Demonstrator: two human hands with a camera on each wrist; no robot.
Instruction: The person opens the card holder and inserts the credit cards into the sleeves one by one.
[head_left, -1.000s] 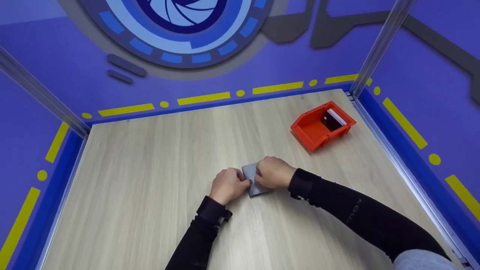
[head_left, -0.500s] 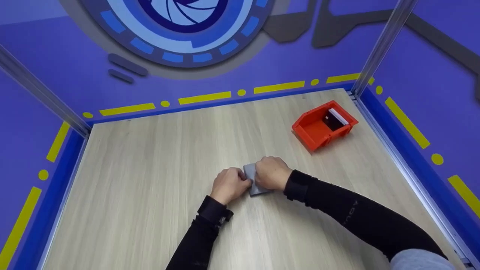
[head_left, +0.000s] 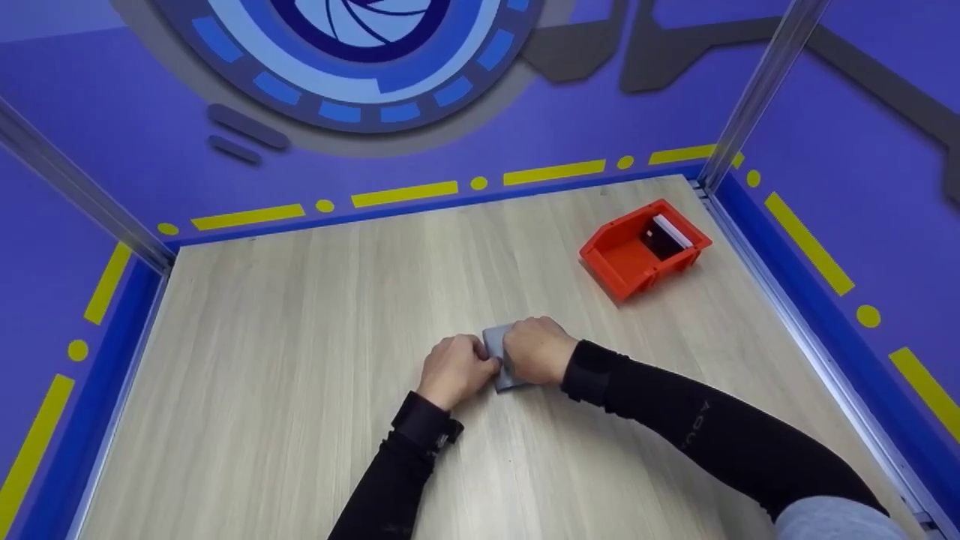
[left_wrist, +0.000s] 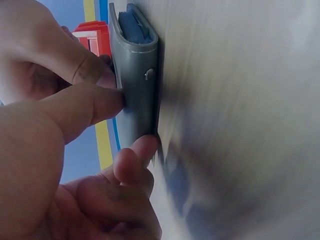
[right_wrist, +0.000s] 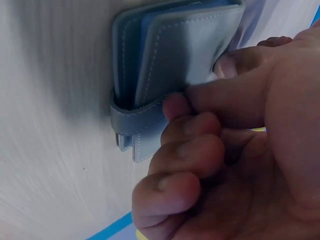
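A grey stitched card wallet (head_left: 493, 340) lies on the wooden table between both hands. My left hand (head_left: 456, 371) holds its spine side, thumb on the upper cover and a fingertip low at the spine. In the left wrist view, a metal stud (left_wrist: 149, 74) shows on the wallet's spine, and sleeves fill its inside. My right hand (head_left: 538, 351) pinches the closing strap (right_wrist: 137, 120) between thumb and index finger, its other fingers curled. That strap wraps around the wallet's opening edge in the right wrist view. The strap's end is hidden by the fingers.
An orange open-front bin (head_left: 619, 259) stands at the back right of the table (head_left: 300, 337), with a dark and white item (head_left: 667, 238) inside. Blue-purple panels (head_left: 405, 165) with yellow marks wall the table at the back and sides.
My right hand has shifted slightly left over the wallet, covering more of it. The left hand and the wallet stay in about the same place.
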